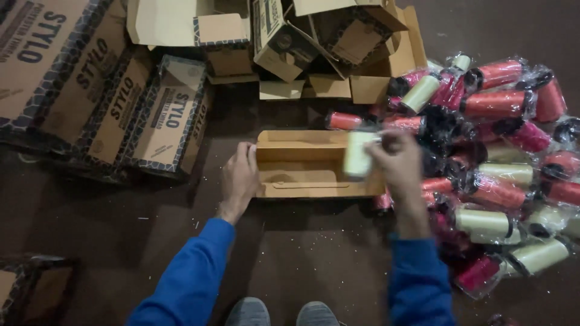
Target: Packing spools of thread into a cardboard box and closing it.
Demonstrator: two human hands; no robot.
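Observation:
An open brown cardboard box lies on the dark floor in front of me, long side facing me. My left hand grips its left end. My right hand holds a cream thread spool in clear wrap at the box's right end, over its opening. Blue sleeves cover both my forearms.
A heap of wrapped thread spools, pink, red, cream and black, lies to the right. Flat and open cardboard cartons are stacked at the left and along the back. Another box corner sits at lower left. My shoes show at the bottom.

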